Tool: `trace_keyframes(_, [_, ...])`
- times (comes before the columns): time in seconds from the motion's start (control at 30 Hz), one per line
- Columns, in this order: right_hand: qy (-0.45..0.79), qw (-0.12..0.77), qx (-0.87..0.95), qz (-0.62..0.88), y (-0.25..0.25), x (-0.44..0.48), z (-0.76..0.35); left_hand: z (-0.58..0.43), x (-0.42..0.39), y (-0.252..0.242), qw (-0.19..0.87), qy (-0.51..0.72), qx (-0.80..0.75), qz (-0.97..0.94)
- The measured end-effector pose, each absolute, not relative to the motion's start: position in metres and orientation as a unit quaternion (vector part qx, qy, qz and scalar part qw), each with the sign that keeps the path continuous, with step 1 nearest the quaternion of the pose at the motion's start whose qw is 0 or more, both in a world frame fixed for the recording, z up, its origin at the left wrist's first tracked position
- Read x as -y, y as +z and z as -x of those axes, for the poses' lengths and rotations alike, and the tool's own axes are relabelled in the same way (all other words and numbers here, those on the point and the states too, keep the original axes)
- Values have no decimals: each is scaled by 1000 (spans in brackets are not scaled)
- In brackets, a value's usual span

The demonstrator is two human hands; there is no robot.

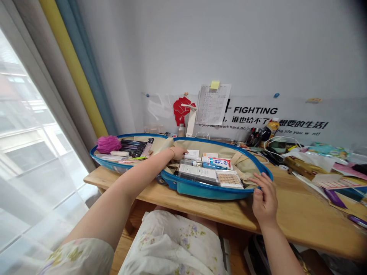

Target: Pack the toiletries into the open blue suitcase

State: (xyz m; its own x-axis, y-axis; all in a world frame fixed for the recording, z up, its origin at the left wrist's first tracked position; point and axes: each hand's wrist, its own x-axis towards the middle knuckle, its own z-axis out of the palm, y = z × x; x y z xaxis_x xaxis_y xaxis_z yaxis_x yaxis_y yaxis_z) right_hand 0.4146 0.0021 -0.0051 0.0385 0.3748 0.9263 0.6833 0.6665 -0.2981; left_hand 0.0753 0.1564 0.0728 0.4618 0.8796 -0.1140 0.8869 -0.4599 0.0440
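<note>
A blue hard-shell suitcase [212,193] lies opened flat on the wooden desk, both halves holding things. My left hand [178,152] reaches into the far left part of the right half, its fingers on the end of a small white box [192,153]; some fingertips are hidden. My right hand [266,194] holds the suitcase's right rim, thumb outside and fingers over the edge. Between them lie a toothpaste tube [222,162], a blue bottle [210,165], a long white box [197,172] and a pack of cotton swabs [229,179].
In the left half sit a purple bath puff [109,144], dark slim items [134,147] and a phone-like item [148,146]. Cables, papers, a tissue pack [304,168] and a yellow-capped bottle [271,128] clutter the desk's right side. A sheer curtain [43,183] hangs at left.
</note>
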Motion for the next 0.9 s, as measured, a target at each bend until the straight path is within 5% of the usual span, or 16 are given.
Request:
trace_keyframes(0.33, [-132,613,683,375,-5,-6,-415,-14,-148,123,-66,147,-662,-732])
trace_keyframes(0.63, [-129,605,681,392,-6,-4,-415,167,-84,101,-32,-62,-807,-586])
trace_keyframes(0.9, [-134,604,678,397,-7,-5,-416,186,-93,92,-26,-147,-780,-608])
